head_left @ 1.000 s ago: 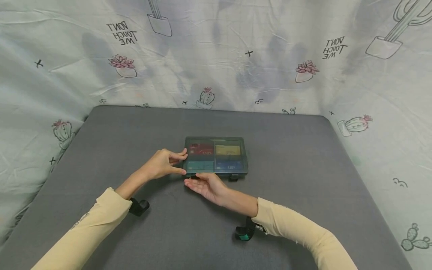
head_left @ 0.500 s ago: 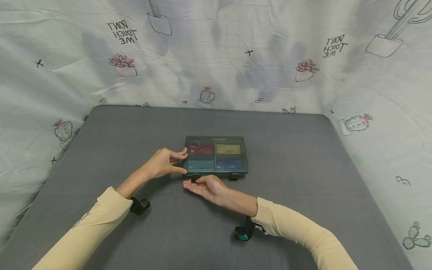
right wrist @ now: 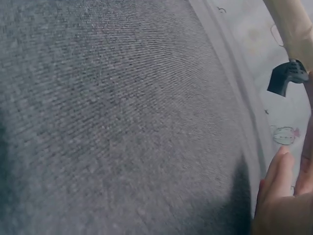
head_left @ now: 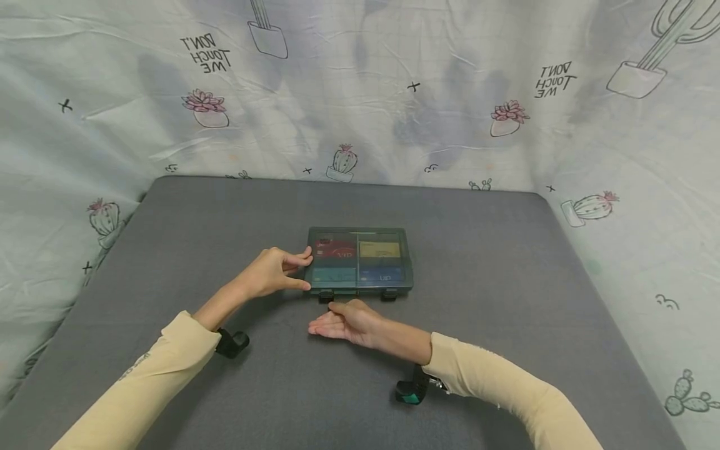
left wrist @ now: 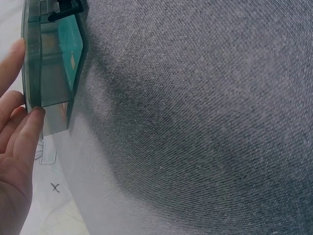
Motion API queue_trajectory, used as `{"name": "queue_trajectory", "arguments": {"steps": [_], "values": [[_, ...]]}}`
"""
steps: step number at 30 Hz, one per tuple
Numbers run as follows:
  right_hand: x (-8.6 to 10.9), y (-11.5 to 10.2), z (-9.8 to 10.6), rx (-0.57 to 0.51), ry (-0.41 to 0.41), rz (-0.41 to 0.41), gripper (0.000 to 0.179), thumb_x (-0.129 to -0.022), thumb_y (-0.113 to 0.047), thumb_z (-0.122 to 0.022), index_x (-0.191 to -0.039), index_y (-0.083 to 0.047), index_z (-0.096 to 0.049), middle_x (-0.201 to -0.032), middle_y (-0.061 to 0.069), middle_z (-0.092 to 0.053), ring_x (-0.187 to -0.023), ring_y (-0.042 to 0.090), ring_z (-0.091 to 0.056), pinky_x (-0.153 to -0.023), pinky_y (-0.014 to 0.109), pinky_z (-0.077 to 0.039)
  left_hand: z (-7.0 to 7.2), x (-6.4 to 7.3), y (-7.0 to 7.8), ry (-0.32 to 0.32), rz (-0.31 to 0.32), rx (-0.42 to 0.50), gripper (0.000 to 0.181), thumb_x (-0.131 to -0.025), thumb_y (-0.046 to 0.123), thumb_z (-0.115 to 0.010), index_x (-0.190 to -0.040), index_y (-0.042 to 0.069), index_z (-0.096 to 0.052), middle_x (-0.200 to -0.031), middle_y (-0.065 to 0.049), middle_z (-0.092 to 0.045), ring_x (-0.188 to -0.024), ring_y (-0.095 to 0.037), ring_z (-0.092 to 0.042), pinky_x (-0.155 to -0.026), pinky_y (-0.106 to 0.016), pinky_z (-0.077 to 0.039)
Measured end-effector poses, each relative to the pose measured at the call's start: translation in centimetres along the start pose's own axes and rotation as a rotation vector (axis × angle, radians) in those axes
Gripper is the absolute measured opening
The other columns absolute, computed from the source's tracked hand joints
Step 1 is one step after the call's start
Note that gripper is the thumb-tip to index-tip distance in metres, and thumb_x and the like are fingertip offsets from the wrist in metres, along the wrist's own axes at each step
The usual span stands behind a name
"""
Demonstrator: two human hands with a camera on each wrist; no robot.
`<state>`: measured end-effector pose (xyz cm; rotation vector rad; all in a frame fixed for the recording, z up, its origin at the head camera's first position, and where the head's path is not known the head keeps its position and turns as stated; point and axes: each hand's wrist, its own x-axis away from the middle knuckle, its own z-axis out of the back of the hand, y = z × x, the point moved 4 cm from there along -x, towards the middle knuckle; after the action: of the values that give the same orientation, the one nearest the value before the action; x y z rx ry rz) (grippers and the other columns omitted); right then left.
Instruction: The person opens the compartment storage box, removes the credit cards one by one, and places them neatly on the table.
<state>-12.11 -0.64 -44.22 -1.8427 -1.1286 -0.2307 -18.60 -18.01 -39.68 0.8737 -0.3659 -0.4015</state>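
A flat, see-through dark green storage box lies on the grey table, lid down. Red, yellow, teal and blue cards show through its lid in separate compartments. My left hand grips the box's left end, thumb at the front corner and fingers along the side; the left wrist view shows those fingertips against the wall. My right hand is just in front of the box, palm partly up, fingers extended, holding nothing. Its thumb is near the black left latch, which juts from the front edge. A second latch is further right.
The grey cloth-covered table stretches around the box on all sides. A white curtain printed with cacti hangs behind and along both sides. Black wrist straps sit at the sleeve cuffs.
My right hand has drawn back from the box's front edge toward the person, uncovering the left latch. The left hand and the box have stayed put.
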Motion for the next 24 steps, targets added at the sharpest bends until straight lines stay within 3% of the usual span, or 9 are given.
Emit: {"name": "queue_trajectory", "arguments": {"steps": [4,9,12,20,24], "values": [[1.0,-1.0,0.8,0.109,0.042,0.068,0.037,-0.104,-0.007,-0.038,-0.130,0.018,-0.046,-0.118,0.027,-0.062,-0.097,0.023,-0.069,-0.087,0.029,-0.055,-0.2,-0.1,-0.3,0.000,-0.026,0.006,0.059,-0.077,0.014,-0.080,-0.128,-0.004,-0.058,-0.143,-0.017,-0.040,-0.124,-0.031,-0.049,-0.098,-0.041,-0.048],[3.1,-2.7,2.1,0.441,0.076,0.209,0.035,-0.103,-0.007,-0.043,-0.133,0.009,-0.048,-0.131,0.025,-0.054,-0.114,0.030,-0.060,-0.096,0.035,-0.051,-0.5,0.2,-1.1,0.002,-0.067,-0.021,0.061,-0.080,0.017,-0.078,-0.132,-0.001,-0.054,-0.147,-0.015,-0.035,-0.126,-0.029,-0.047,-0.096,-0.038,-0.049],[4.3,-3.4,3.1,0.584,0.091,0.292,0.034,-0.102,-0.007,-0.045,-0.131,0.010,-0.050,-0.133,0.026,-0.052,-0.117,0.034,-0.057,-0.099,0.037,-0.049,-0.5,0.5,-1.2,0.010,-0.094,-0.026,0.061,-0.081,0.018,-0.078,-0.133,-0.001,-0.054,-0.148,-0.014,-0.034,-0.127,-0.029,-0.046,-0.096,-0.038,-0.049],[7.7,-5.0,6.6,0.688,0.088,0.409,0.036,-0.102,-0.008,-0.046,-0.133,0.011,-0.047,-0.131,0.031,-0.052,-0.114,0.038,-0.058,-0.098,0.043,-0.049,-0.6,0.4,-1.2,-0.001,-0.107,-0.020,0.061,-0.081,0.020,-0.077,-0.134,0.000,-0.053,-0.149,-0.013,-0.033,-0.128,-0.029,-0.045,-0.096,-0.037,-0.049],[9.1,-6.0,8.8,0.743,0.154,0.461,0.036,-0.101,-0.012,-0.050,-0.131,0.009,-0.050,-0.121,0.030,-0.059,-0.108,0.041,-0.060,-0.092,0.046,-0.053,-0.6,0.4,-1.3,0.001,-0.099,-0.015,0.062,-0.081,0.020,-0.077,-0.134,-0.001,-0.053,-0.149,-0.014,-0.033,-0.129,-0.029,-0.045,-0.097,-0.037,-0.048]]}}
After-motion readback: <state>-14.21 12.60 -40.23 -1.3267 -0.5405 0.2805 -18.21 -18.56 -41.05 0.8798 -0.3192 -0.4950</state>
